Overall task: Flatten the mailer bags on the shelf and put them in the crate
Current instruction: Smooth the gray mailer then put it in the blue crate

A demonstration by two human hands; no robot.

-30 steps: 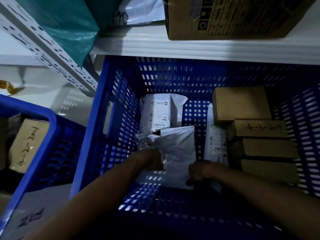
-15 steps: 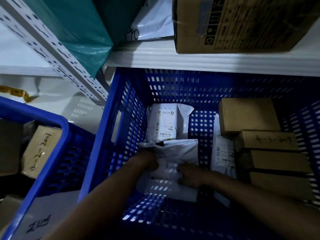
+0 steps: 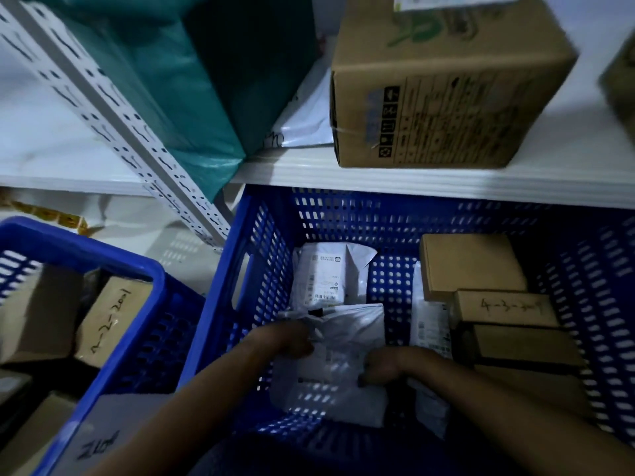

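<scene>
**Blue crate, contents and hands at work**

- Crate (image 3: 343, 214): blue, perforated walls, set under the front edge of the white shelf (image 3: 412, 176).
- Mailer (image 3: 347, 321): white, creased, lies flat on the crate floor, left of centre, between both hands.
- Left grip (image 3: 292, 341): bare hand, fingers curled on the mailer's upper left edge, where the plastic is bunched.
- Right grip (image 3: 381, 367): bare hand, fingers curled over the mailer's right edge, clamped on it.
- Rear mailer (image 3: 323, 276): white, label up, against the far wall, just behind the held one.
- Side mailer (image 3: 429, 324): white, labelled, stands on edge between the held mailer and the boxes.
- Boxes (image 3: 470, 266): brown, stacked in steps along the crate's right side; one bears handwritten figures.
- Carton (image 3: 446, 91): large, brown, printed symbols, on the shelf above the crate.
- Green bag (image 3: 192, 91): on the shelf, left of the carton, overhanging the edge.
- White bag (image 3: 305, 121): on the shelf, between green bag and carton.
- Post (image 3: 113, 132): white, slotted, slants across the upper left.
- Second crate (image 3: 103, 249): blue, to the left, holds brown boxes.
</scene>
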